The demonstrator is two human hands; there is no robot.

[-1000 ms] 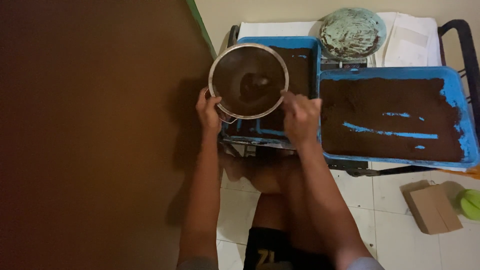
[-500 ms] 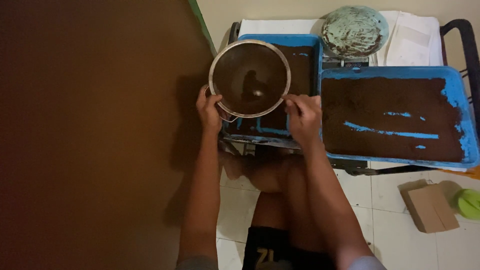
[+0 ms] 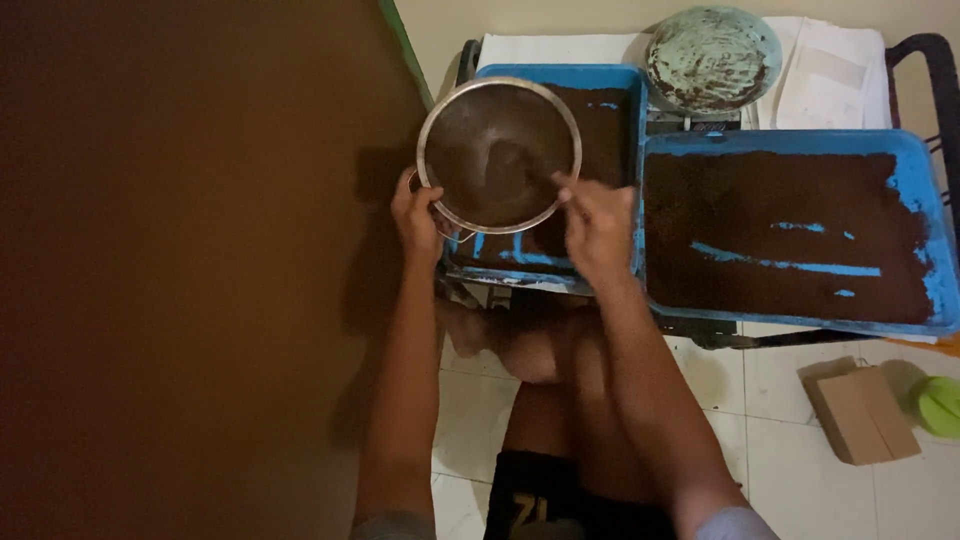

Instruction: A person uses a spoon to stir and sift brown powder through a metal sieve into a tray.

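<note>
Tiled floor; cardboard box beside blue tray.

Both hands, left and right, grip a round metal sieve above a blue tray of dark powder.

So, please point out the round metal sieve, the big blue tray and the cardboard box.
round metal sieve [image 3: 497,150], head view, mesh centre
big blue tray [image 3: 912,170], head view, right rim
cardboard box [image 3: 862,415], head view, top face

A home work corner: white tiled floor, brown wall, blue trays of dark powder.
</note>
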